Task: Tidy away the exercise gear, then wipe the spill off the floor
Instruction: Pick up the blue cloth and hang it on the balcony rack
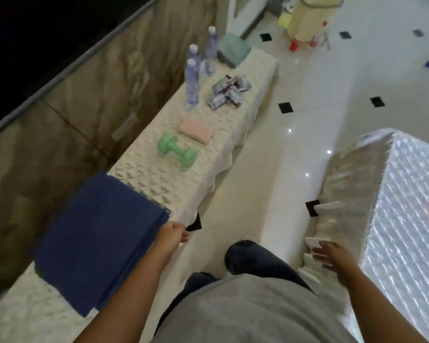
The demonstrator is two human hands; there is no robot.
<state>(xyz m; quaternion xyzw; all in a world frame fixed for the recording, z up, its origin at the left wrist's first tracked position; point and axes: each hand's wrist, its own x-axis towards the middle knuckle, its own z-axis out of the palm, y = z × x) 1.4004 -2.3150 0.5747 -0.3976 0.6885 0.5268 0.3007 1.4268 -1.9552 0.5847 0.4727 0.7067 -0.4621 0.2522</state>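
A folded blue mat lies flat on the near end of the long cloth-covered desk at the left, probably parked there with the other exercise gear. The left hand sits at the mat's right edge with its fingers curled. Blur makes it impossible to tell whether they pinch the mat or only brush it.

Farther along the desk, a green dumbbell rests on its side, which should keep it from rolling. A folded pink towel lies just beyond it. Water bottles stand upright toward the far end, near a heap of silver packets.

The right hand hangs with its fingers spread wide and empty, just beside the skirt of the bed on the right. It looks like a balancing swing in the narrow aisle.

No spill can be made out on the glossy floor, so wiping appears not yet begun.
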